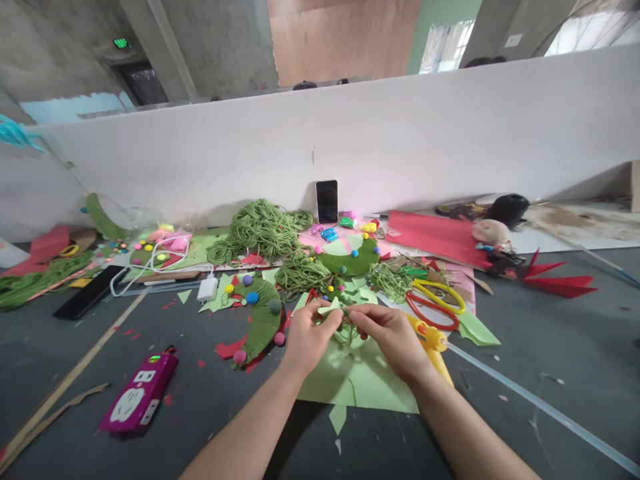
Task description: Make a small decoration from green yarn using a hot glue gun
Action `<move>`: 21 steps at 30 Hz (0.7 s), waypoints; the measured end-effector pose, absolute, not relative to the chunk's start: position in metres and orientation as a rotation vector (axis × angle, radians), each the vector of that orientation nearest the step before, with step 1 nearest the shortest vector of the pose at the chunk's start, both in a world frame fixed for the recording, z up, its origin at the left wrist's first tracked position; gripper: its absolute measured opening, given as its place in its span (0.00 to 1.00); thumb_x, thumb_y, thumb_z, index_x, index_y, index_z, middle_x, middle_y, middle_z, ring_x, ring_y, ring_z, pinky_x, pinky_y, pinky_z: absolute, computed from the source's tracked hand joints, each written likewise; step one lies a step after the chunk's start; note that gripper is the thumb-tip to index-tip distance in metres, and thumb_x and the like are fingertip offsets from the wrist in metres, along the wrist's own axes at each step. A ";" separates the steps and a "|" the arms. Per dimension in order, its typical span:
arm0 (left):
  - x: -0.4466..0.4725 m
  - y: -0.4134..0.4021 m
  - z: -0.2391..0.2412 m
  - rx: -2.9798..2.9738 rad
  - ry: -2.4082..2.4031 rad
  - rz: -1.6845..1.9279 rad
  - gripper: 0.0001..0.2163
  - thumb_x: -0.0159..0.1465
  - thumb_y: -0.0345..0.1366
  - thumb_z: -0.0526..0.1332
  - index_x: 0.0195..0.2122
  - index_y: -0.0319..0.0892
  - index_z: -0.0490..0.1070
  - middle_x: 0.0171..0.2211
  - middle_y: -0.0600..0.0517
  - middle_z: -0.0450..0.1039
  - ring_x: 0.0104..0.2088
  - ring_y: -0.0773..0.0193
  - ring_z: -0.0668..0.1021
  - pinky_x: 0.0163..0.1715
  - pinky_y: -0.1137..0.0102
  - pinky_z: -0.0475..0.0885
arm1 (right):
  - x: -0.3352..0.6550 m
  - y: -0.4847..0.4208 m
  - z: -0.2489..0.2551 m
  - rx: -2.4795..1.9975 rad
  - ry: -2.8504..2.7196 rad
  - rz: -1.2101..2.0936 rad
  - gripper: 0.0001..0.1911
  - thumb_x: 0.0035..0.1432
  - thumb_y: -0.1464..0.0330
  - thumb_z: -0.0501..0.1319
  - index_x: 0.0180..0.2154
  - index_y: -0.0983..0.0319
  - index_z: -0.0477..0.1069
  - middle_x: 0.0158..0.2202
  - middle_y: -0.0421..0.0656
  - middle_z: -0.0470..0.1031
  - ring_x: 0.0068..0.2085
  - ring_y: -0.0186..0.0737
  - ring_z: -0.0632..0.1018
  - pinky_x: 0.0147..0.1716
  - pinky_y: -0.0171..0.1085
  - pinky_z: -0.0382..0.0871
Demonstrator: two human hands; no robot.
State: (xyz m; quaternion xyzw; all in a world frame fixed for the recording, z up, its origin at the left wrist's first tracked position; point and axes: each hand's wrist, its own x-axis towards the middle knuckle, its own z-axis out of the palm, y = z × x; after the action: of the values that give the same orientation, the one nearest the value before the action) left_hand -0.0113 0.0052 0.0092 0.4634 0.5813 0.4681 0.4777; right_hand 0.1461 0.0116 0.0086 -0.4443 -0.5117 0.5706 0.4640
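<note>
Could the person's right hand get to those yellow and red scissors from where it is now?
Probably yes. The scissors lie flat on the floor just beyond the right hand, with nothing standing between them. But that hand and the left hand are both pinching a small green paper piece, so it would have to let go first.

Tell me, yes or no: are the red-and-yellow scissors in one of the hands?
No: the scissors lie on the table beyond the right hand, while both it and the left hand pinch a small green paper piece.

Both hands' fingertips (334, 319) hide most of the green piece (332, 307).
</note>
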 end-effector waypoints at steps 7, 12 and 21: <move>-0.008 0.004 0.003 1.060 1.367 1.152 0.16 0.51 0.47 0.67 0.34 0.40 0.73 0.20 0.55 0.69 0.21 0.69 0.68 0.23 0.74 0.62 | 0.147 0.013 0.008 -1.152 -1.374 1.229 0.13 0.50 0.58 0.65 0.30 0.63 0.74 0.27 0.42 0.76 0.28 0.36 0.74 0.29 0.34 0.69; -0.005 0.002 0.018 1.149 1.210 1.144 0.11 0.52 0.43 0.67 0.28 0.40 0.74 0.27 0.53 0.72 0.27 0.67 0.71 0.28 0.74 0.64 | 0.148 0.012 0.012 -1.168 -1.433 1.227 0.12 0.51 0.59 0.64 0.30 0.62 0.74 0.26 0.41 0.76 0.28 0.36 0.75 0.29 0.34 0.69; -0.008 0.005 0.015 1.140 1.278 1.089 0.09 0.53 0.40 0.66 0.30 0.39 0.77 0.25 0.51 0.74 0.26 0.65 0.72 0.28 0.73 0.65 | 0.148 0.010 0.012 -1.179 -1.517 1.204 0.11 0.54 0.61 0.62 0.33 0.62 0.77 0.29 0.43 0.79 0.31 0.39 0.77 0.31 0.35 0.70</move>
State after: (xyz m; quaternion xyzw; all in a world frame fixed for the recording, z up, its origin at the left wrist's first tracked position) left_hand -0.0082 0.0054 0.0147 0.4771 0.5350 0.4556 0.5278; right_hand 0.1483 0.0099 0.0123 -0.4710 -0.6062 0.4811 0.4234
